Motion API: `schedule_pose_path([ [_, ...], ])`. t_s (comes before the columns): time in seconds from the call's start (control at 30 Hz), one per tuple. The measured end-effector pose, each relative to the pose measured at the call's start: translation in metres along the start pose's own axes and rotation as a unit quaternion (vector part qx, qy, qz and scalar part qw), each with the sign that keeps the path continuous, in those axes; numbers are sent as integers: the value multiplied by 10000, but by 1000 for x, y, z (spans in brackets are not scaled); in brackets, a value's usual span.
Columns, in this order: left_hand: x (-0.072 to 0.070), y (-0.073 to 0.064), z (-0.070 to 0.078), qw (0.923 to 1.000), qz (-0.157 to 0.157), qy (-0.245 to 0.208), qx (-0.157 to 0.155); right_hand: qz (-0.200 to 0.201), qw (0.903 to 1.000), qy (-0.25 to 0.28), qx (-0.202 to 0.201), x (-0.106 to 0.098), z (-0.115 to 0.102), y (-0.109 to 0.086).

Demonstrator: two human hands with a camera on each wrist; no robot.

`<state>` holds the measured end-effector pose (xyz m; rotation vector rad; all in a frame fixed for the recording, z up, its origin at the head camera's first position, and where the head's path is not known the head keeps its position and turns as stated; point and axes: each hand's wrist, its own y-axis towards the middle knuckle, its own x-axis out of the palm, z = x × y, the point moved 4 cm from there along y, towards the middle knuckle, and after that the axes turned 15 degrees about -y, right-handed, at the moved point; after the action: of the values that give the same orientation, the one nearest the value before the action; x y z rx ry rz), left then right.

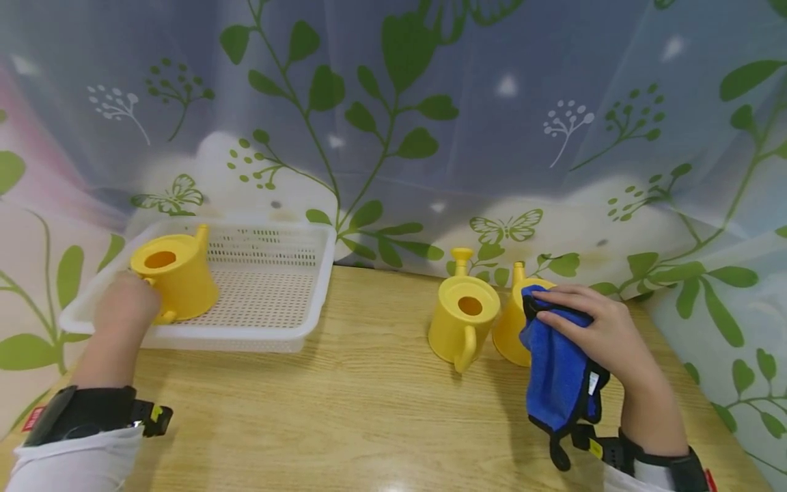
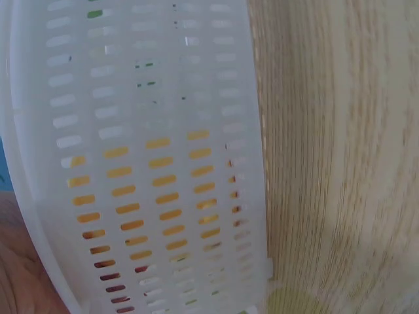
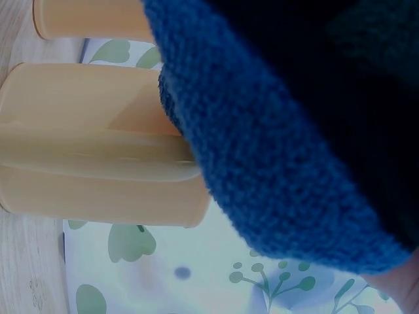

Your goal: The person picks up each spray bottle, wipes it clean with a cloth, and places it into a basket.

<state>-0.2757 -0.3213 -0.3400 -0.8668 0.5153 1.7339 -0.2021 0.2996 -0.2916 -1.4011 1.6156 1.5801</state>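
Note:
My left hand (image 1: 127, 301) grips the handle side of a yellow watering can (image 1: 193, 283), which sits inside the left part of a white plastic basket (image 1: 313, 333). In the left wrist view the can's yellow shows through the slots of the basket wall (image 2: 150, 104). A blue cloth (image 1: 556, 372) with black edging hangs from my right hand (image 1: 605, 331), pinched between thumb and fingers. Behind the cloth stands a second watering can (image 1: 509, 331), partly covered by it. A third watering can (image 1: 458, 321) with a flared spout stands just left of that one.
The wooden table (image 1: 369, 403) runs under everything. Directly behind it hangs a leaf-patterned curtain (image 1: 393, 205), close to the basket and the cans. Both wrists wear black straps with small cameras.

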Motion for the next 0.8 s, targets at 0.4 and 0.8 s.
schedule_pose_path([
  [0.4,-6,-9,-2,9951,546,-442,-695,55,9998,123,127,-3,6,-2],
  [0.8,3,-40,29,9716,1241,-2011,-100,-2,9999,116,88,-6,7,0],
])
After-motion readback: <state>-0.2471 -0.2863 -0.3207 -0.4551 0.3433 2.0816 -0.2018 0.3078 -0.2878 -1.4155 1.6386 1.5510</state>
